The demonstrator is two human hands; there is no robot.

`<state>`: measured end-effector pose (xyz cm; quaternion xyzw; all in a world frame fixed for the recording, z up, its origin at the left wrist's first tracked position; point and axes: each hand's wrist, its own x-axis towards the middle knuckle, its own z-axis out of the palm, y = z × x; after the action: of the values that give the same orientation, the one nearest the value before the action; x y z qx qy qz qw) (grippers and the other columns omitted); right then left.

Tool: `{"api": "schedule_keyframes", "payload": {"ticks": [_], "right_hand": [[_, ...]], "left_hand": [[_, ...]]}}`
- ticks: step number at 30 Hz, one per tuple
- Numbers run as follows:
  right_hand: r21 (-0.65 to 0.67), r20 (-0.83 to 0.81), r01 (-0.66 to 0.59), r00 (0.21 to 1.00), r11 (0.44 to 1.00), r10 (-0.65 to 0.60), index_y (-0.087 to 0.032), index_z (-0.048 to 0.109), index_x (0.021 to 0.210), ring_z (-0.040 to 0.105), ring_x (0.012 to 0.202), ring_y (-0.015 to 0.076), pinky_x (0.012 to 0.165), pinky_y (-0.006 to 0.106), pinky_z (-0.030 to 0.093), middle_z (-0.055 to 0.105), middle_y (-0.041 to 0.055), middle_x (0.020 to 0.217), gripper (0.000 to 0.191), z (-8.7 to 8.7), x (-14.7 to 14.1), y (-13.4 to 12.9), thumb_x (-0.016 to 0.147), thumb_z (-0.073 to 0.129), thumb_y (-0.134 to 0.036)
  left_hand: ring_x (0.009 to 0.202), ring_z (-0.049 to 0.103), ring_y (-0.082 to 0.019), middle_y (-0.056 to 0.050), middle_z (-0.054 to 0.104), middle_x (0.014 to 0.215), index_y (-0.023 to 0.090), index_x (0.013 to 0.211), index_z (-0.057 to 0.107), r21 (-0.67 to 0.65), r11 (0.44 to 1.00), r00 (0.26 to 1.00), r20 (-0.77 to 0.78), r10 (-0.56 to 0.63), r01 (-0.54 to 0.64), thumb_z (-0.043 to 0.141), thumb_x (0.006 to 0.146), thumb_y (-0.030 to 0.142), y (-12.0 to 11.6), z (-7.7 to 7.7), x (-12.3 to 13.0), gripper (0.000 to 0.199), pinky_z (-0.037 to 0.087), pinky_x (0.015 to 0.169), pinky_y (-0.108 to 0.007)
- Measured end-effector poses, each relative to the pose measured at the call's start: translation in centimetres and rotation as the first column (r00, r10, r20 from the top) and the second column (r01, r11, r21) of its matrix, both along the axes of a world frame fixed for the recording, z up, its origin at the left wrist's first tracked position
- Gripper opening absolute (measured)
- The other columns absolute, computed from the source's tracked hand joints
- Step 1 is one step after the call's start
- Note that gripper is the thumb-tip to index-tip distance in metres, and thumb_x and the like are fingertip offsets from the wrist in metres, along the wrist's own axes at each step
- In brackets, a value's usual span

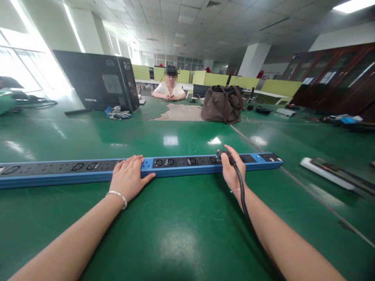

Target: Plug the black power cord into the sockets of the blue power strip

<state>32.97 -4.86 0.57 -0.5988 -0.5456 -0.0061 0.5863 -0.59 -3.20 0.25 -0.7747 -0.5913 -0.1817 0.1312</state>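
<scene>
A long blue power strip (187, 170) with black socket panels lies across the green table. My left hand (130, 175) rests on it left of the middle, fingers over the top and thumb along the front edge, holding nothing. Near the strip's right end, my right hand (233, 168) grips a black plug (225, 154) between thumb and fingers, at the sockets. Whether its pins are inside a socket cannot be made out. The plug's black cable (242, 191) runs down along my right forearm.
Behind the strip stand a black computer case (99, 80), gloves (117, 112) and a brown bag (221, 104) on the green table (175, 218). A person (170, 89) sits across it. A white bar-shaped object (325, 173) lies at the right.
</scene>
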Motion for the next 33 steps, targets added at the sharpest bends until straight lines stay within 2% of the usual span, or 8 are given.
{"api": "schedule_keyframes", "payload": {"ticks": [5, 10, 14, 22, 33], "right_hand": [[-0.087, 0.138, -0.192, 0.970, 0.978, 0.202, -0.024, 0.062, 0.113, 0.060, 0.106, 0.0192, 0.097, 0.036, 0.043, 0.066, 0.0036, 0.114, 0.036, 0.6, -4.1, -0.4, 0.088, 0.046, -0.044], [-0.166, 0.151, -0.203, 0.962, 0.965, 0.229, -0.024, 0.062, 0.108, 0.061, 0.099, 0.0189, 0.093, 0.035, 0.044, 0.068, 0.0023, 0.109, 0.034, 0.7, -8.2, 0.3, 0.090, 0.043, -0.044], [-0.225, 0.241, -0.172, 0.944, 0.959, 0.226, -0.024, 0.062, 0.107, 0.062, 0.093, 0.0185, 0.095, 0.035, 0.042, 0.069, 0.0022, 0.106, 0.030, 0.8, -10.5, 0.8, 0.090, 0.043, -0.040], [-0.276, 0.333, -0.082, 0.926, 0.958, 0.175, -0.023, 0.061, 0.110, 0.063, 0.087, 0.0196, 0.080, 0.030, 0.045, 0.070, 0.0029, 0.099, 0.032, 0.8, -10.9, 0.9, 0.091, 0.041, -0.040], [-0.243, 0.486, 0.017, 0.867, 0.970, 0.107, -0.021, 0.060, 0.108, 0.064, 0.080, 0.0174, 0.073, 0.025, 0.041, 0.070, 0.0040, 0.085, 0.029, 0.8, -11.3, 0.6, 0.092, 0.042, -0.038]], "left_hand": [[0.122, 0.047, -0.029, -0.014, 0.055, 0.131, 0.015, 0.118, 0.051, 0.009, 1.000, 1.000, 0.008, -0.006, 0.006, 0.048, 0.079, 0.058, -0.1, 0.0, 0.0, 0.058, 0.031, 0.103, -0.045], [0.122, 0.048, -0.029, -0.014, 0.055, 0.131, 0.014, 0.119, 0.051, 0.024, 1.000, 1.000, -0.006, -0.003, 0.003, 0.048, 0.079, 0.057, -0.1, -0.1, 0.1, 0.059, 0.031, 0.102, -0.044], [0.122, 0.048, -0.029, -0.014, 0.055, 0.131, 0.015, 0.119, 0.051, 0.029, 1.000, 1.000, -0.004, 0.002, -0.002, 0.048, 0.079, 0.057, -0.1, -0.2, 0.1, 0.058, 0.031, 0.102, -0.043], [0.123, 0.046, -0.029, -0.014, 0.054, 0.132, 0.015, 0.120, 0.051, 0.024, 1.000, 1.000, 0.018, -0.012, 0.012, 0.049, 0.079, 0.056, -0.1, -0.1, 0.1, 0.058, 0.030, 0.103, -0.043], [0.123, 0.046, -0.029, -0.014, 0.054, 0.132, 0.013, 0.120, 0.050, 0.033, 0.999, 1.000, -0.002, -0.010, 0.010, 0.047, 0.080, 0.058, -0.1, -0.3, 0.1, 0.060, 0.030, 0.102, -0.044]]}}
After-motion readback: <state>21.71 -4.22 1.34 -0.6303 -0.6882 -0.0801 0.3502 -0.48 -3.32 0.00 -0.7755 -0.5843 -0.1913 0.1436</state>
